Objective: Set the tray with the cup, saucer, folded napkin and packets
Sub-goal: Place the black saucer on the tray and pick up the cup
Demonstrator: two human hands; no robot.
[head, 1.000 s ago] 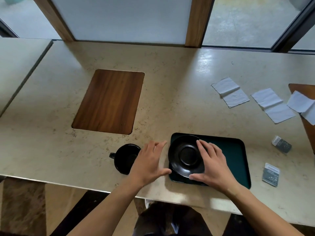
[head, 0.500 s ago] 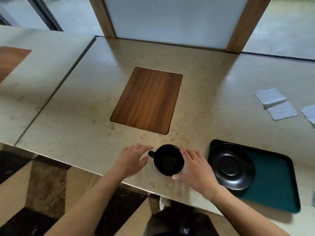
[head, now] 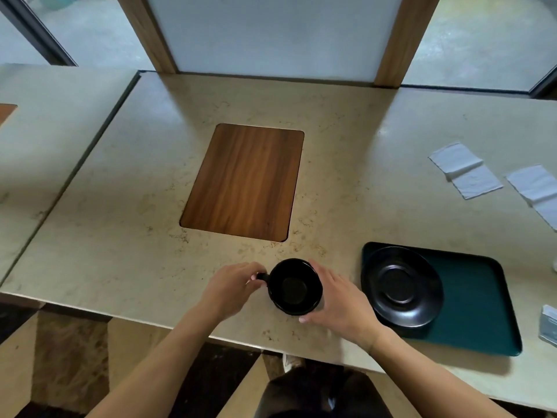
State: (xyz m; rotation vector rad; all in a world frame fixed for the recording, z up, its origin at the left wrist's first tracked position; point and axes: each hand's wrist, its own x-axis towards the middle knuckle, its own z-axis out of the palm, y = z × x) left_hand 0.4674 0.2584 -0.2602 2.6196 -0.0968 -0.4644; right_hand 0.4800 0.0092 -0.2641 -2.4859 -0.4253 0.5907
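Fingers of the left hand pinch the handle of a black cup standing upright on the stone counter near its front edge, while the right hand cups the mug's opposite side with curled fingers. To the right, apart from the cup, a black saucer sits at the left end of a dark green tray. Farther back right lie folded white napkins, with a packet at the frame's right edge.
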